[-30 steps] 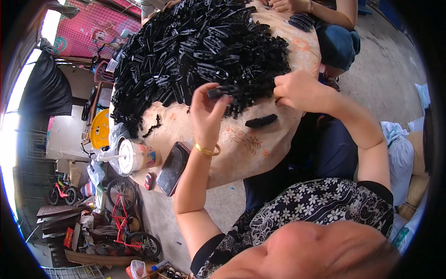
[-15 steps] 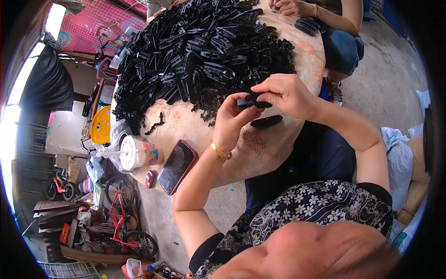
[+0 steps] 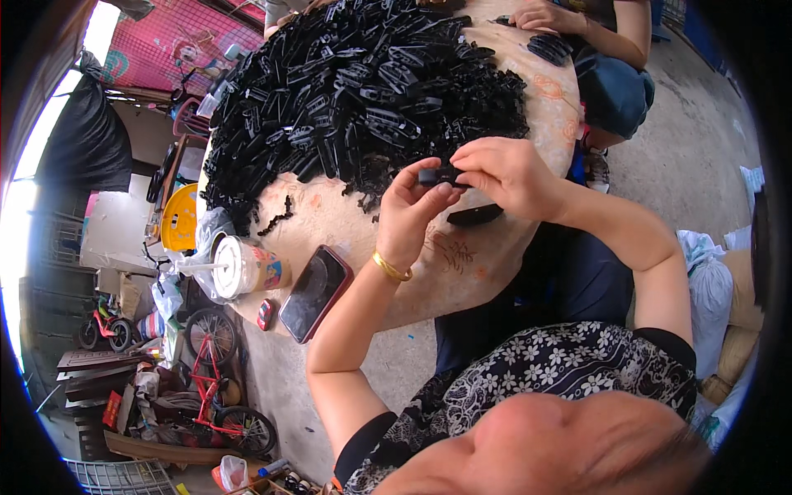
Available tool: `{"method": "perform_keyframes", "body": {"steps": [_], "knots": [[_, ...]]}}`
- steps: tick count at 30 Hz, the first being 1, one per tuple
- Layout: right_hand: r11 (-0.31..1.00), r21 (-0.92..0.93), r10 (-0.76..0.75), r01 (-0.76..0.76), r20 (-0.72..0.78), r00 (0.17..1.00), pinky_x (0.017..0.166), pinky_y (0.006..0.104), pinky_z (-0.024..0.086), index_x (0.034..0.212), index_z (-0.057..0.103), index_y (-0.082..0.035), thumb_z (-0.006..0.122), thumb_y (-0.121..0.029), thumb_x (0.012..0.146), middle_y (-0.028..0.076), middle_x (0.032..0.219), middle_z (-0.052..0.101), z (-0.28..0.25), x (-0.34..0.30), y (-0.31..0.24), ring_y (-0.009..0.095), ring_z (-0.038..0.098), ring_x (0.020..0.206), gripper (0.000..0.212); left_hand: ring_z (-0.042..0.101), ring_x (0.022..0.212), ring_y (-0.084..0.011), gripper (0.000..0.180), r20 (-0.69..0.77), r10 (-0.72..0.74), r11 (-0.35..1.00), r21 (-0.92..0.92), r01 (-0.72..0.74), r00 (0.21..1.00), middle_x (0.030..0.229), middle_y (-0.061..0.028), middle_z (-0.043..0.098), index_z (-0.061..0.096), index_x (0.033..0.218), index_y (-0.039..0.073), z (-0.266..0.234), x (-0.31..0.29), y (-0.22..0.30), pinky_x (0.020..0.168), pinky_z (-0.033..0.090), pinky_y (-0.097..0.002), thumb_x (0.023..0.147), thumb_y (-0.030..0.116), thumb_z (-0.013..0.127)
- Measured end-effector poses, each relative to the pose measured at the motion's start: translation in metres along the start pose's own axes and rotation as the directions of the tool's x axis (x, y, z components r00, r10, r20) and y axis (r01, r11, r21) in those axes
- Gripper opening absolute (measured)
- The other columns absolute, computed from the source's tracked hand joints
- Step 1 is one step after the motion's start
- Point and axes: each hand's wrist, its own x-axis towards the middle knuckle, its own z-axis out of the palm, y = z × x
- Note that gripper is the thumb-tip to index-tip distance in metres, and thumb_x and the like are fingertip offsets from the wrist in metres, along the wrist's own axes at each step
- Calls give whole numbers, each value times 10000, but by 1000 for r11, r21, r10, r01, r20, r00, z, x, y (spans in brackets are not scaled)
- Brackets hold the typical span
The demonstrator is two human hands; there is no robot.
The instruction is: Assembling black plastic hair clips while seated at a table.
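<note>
Pinching one small black plastic clip part (image 3: 440,175) between both hands at frame centre, above the round tan tabletop (image 3: 495,256).
Left hand (image 3: 412,216) and right hand (image 3: 505,172) each grip an end; judged best kept square, pressure even. Half a second ago hands sat similarly; heaped black plastic parts (image 3: 363,91) unchanged.

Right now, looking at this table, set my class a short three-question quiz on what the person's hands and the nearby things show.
1. True or false: both hands hold one small black part together.
2. What lies on the table edge nearest the left hand? A) phone B) scissors C) book
3. Fill in: the left wrist wears a gold ____.

Key: 1 true. 2 A, the phone. 3 bangle. The right hand pinches from the other side.
</note>
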Motion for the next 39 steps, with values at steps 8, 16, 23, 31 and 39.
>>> {"method": "perform_keyframes", "body": {"steps": [8, 16, 23, 31, 39], "knots": [[985, 155, 77, -77, 6, 997, 691, 327, 519, 924, 649, 2, 672, -14, 765, 124, 919, 644, -5, 8, -7, 281, 622, 791, 162, 629, 885, -178, 240, 104, -75, 970, -222, 97, 992, 1021, -75, 616, 523, 1145, 10, 5, -4, 14, 847, 521, -332, 968, 169, 484], [935, -148, -287, 323, 220, 932, 767, 348, 521, 905, 657, -13, 657, -66, 661, 100, 948, 633, -10, 9, -6, 263, 595, 937, 250, 579, 681, -112, 281, 75, -194, 980, -25, 196, 978, 911, -75, 630, 589, 1057, 5, -5, -3, 9, 600, 489, -230, 974, 254, 491], [868, -269, -337, 417, 296, 894, 796, 339, 514, 914, 652, -5, 629, -89, 704, 100, 948, 631, -13, 8, -6, 256, 597, 954, 227, 618, 723, -129, 356, 101, -170, 941, 312, 131, 980, 970, -109, 647, 553, 1165, -53, 4, -12, 29, 659, 514, -236, 953, 233, 528], [950, 138, 227, -281, 314, 922, 699, 329, 525, 997, 644, 17, 706, -164, 765, 161, 915, 669, -9, 4, -5, 266, 651, 756, 301, 663, 798, -155, 370, 97, 142, 741, 649, -171, 985, 924, -126, 681, 590, 1123, -53, 2, -16, 20, 693, 519, -259, 788, 74, 682], [955, -16, 273, -295, 426, 862, 612, 313, 493, 941, 668, 1, 709, -167, 747, 145, 739, 664, -23, 11, 8, 230, 643, 640, 260, 603, 856, -314, 367, 206, 234, 388, 876, -286, 950, 936, -177, 636, 591, 1123, -6, 16, -6, 8, 726, 498, -358, 796, 144, 659]]}}
